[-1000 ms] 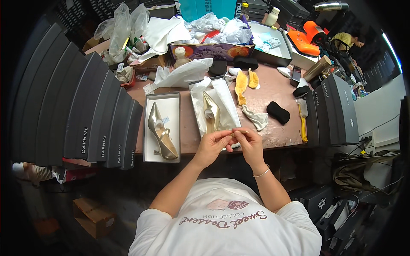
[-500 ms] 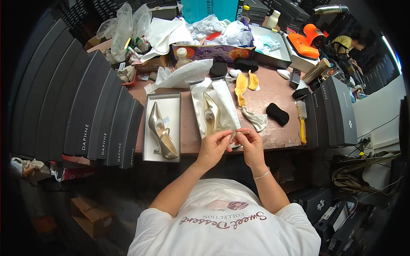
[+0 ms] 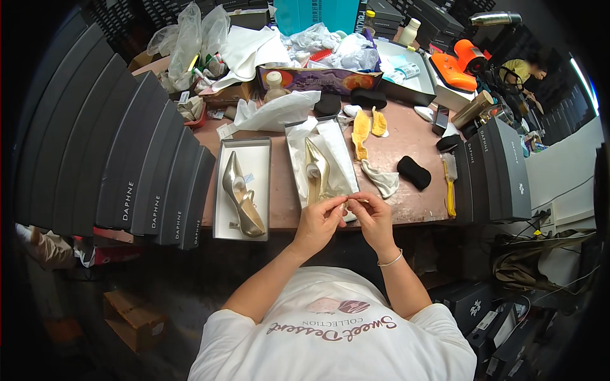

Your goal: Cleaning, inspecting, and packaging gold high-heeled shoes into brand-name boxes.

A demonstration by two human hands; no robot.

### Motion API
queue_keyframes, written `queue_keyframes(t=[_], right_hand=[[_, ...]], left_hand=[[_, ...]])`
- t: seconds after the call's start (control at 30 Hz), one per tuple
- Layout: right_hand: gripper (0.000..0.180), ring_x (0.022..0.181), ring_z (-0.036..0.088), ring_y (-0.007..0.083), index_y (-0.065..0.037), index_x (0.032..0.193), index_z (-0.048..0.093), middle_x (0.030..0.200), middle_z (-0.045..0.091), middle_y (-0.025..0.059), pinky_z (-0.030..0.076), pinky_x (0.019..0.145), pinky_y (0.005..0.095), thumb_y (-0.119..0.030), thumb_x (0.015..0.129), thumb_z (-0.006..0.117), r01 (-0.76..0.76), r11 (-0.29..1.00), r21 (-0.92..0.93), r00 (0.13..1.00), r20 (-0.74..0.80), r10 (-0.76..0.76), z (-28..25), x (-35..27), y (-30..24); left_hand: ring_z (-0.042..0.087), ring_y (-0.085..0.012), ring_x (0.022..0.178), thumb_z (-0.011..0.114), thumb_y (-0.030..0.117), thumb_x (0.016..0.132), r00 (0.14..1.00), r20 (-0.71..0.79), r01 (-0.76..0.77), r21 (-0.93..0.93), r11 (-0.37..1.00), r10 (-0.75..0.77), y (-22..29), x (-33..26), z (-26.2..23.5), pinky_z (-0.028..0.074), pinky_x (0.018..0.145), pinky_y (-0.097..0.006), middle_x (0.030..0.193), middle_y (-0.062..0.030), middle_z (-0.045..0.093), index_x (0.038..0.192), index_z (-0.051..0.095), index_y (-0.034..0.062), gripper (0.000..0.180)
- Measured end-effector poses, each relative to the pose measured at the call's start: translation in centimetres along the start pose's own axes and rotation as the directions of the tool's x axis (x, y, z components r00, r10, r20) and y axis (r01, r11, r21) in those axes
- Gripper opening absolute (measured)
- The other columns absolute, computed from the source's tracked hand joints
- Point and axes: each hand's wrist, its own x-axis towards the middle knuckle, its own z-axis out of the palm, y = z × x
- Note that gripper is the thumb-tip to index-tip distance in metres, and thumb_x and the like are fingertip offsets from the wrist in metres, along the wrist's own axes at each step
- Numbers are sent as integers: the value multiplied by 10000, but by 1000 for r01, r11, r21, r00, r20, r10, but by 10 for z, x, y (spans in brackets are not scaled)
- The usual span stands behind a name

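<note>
My left hand [image 3: 319,222] and my right hand [image 3: 375,217] meet at the table's front edge, thumbs and fingertips pinched together. Something small and pale is between them, mostly covered by the fingers; I cannot make out what. Just beyond lies a gold pointed-toe shoe [image 3: 316,165], toe away from me, its heel end hidden behind my left hand. It rests on white tissue paper [image 3: 340,159] in a shoebox. To the left, a matching gold heeled shoe [image 3: 236,184] with a strap lies on its side in an open shoebox [image 3: 219,219].
Dark shoeboxes [image 3: 136,165] tower at the left, and more boxes [image 3: 499,165] stand at the right. A yellow-handled brush [image 3: 450,187], a black sponge [image 3: 413,173], and cloths [image 3: 381,178] lie on the table. A purple box [image 3: 311,81] of crumpled plastic stands behind. Another person [image 3: 521,68] is far right.
Both hands stay almost in place, with their fingertips drawn closer together. A thin tan strip showing at the right fingers earlier is now mostly hidden. The shoes have not moved.
</note>
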Motion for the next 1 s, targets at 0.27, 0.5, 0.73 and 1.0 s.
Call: queue_keyframes(t=[0.27, 0.5, 0.73, 1.0], right_hand=[[130, 702, 633, 159, -3, 974, 662, 878, 652, 87, 492, 646, 248, -14, 845, 673, 351, 831, -432, 930, 56, -364, 9, -2, -21], [369, 782, 655, 217, -31, 1181, 613, 943, 667, 111, 518, 701, 280, 47, 821, 643, 213, 938, -273, 972, 160, -174, 8, 4, -32], [232, 841, 631, 275, 0, 1099, 619, 936, 668, 128, 492, 774, 330, -108, 894, 632, 434, 862, -261, 831, 486, -271, 14, 52, 3], [122, 738, 600, 263, 14, 932, 652, 821, 625, 141, 465, 675, 332, -98, 885, 641, 245, 921, -303, 954, 246, -172, 31, 44, 9]], left_hand=[[653, -127, 696, 559, 44, 916, 984, -59, -155, 191, 969, 169, 5, 0, -1, 518, 613, -248, 851, -98, 681, 1092, 641, -50, 216], [596, -99, 703, 534, 28, 935, 992, -42, -121, -51, 991, 119, -5, 4, -18, 501, 650, -243, 829, -54, 634, 1114, 629, -23, 208], [536, -63, 695, 515, 36, 947, 989, 146, 67, -270, 960, -28, -5, 11, -60, 454, 670, -190, 860, -29, 617, 1176, 602, -16, 250], [583, -82, 824, 522, 109, 972, 995, -93, -14, -558, 830, -46, -32, 14, -52, 474, 804, -231, 974, -37, 617, 1273, 523, -6, 323]])
